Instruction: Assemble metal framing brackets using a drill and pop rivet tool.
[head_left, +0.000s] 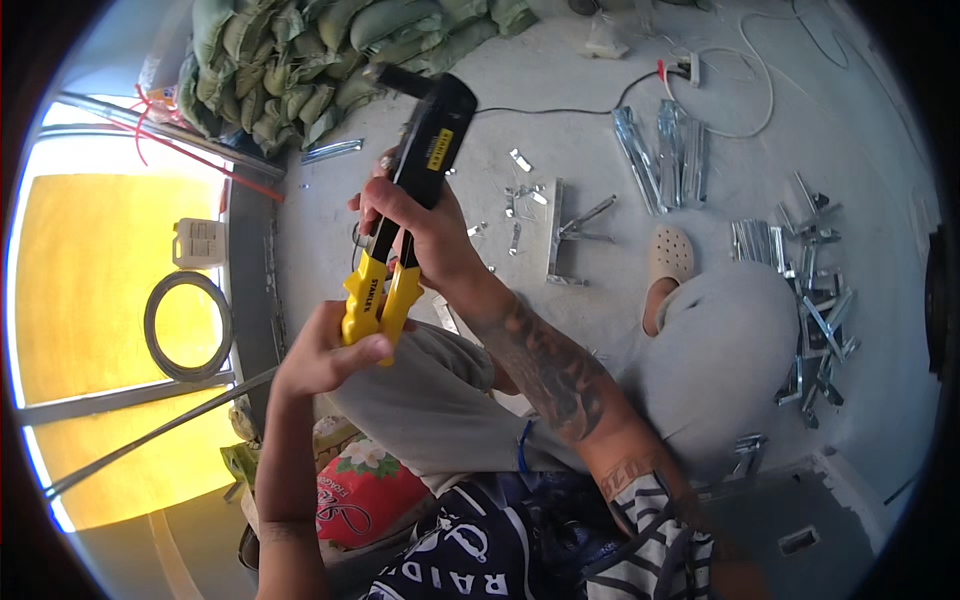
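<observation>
Hand riveter [440,135] was held left of the metal bracket [554,235]. Left hand [320,350] grasped its yellow grips [367,295]; right hand [432,225] clasped its black body. Readying the tool, apparently; next move likely called for steadying it while working the grips.

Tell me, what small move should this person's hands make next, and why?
Perhaps the left hand should ease the yellow handles a little apart: they sit close together, the left hand is at their lower part, and the right hand steadies the black body above.
</observation>
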